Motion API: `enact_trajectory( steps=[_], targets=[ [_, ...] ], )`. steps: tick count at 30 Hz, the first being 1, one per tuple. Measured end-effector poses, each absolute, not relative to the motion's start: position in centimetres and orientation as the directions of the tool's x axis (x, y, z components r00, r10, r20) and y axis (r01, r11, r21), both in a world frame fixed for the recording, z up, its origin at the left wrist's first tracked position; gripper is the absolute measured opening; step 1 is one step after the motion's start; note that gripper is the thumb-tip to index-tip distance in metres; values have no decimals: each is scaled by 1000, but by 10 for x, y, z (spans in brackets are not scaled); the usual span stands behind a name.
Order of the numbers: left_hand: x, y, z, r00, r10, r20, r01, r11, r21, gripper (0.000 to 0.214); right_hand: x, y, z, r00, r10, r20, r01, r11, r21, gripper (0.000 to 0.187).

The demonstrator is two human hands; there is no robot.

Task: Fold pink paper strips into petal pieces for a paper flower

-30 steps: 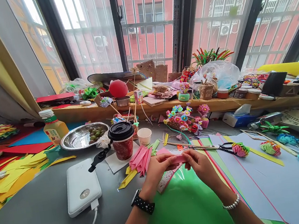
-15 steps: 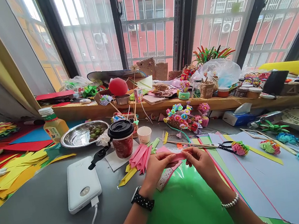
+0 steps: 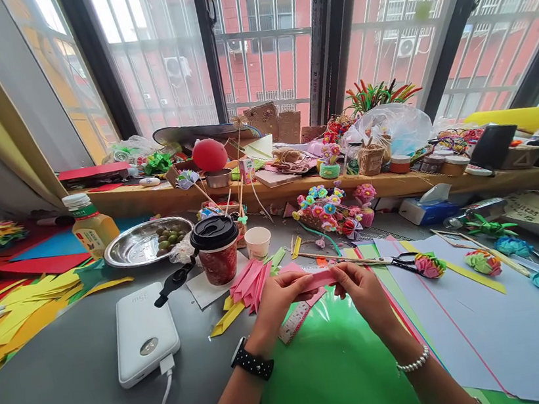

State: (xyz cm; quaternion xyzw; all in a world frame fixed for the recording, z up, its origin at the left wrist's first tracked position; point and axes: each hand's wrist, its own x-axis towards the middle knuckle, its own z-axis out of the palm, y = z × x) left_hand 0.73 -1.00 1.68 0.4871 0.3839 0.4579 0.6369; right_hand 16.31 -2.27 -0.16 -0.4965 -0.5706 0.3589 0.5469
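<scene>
Between my two hands a small pink paper strip (image 3: 321, 278) is stretched level. My left hand (image 3: 282, 296) pinches its left end, thumb on top. The right end sits between the thumb and fingers of my right hand (image 3: 357, 286). Below them lies a glossy green sheet (image 3: 334, 359), with a patterned ruler (image 3: 294, 322) at its upper left edge, partly behind my left hand. A bunch of folded pink paper pieces (image 3: 251, 285) rests just left of my left hand, next to folded yellow pieces (image 3: 228, 318).
A lidded red cup (image 3: 218, 262), a paper cup (image 3: 257, 242) and a white power bank (image 3: 146, 334) stand to the left. Scissors (image 3: 404, 264) and folded paper balls (image 3: 483, 262) lie on white paper (image 3: 516, 342) at right. A metal plate (image 3: 127, 248) holds green fruit.
My hands have moved slightly apart, and more of the pink strip shows between them. The whole view has shifted a little.
</scene>
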Motion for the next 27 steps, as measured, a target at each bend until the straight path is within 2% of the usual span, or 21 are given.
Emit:
enact_trajectory(
  steps=[5, 10, 14, 18, 22, 27],
  targets=[
    [6, -8, 15, 251, 968, 12, -163, 30, 986, 24, 163, -25, 0, 55, 955, 291, 258, 268, -928, 34],
    [2, -5, 15, 286, 958, 34, -98, -6, 995, 23, 164, -25, 4, 26, 954, 297, 278, 279, -919, 31],
    [-1, -3, 14, 186, 980, 76, -39, -70, 997, 31, 163, -27, 6, -43, 961, 273, 283, 274, -919, 30],
    [4, -5, 11, 80, 997, 17, -181, -3, 983, 48, 159, -29, 7, -89, 967, 237, 212, 251, -944, 31],
    [12, -9, 10, 53, 998, -43, -347, 59, 936, 51, 157, -30, 6, -95, 982, 162, 124, 173, -977, 33],
    [11, -8, 12, 47, 997, -58, -342, 71, 937, 53, 157, -28, 4, -121, 988, 96, 75, 106, -992, 37]
  ],
)
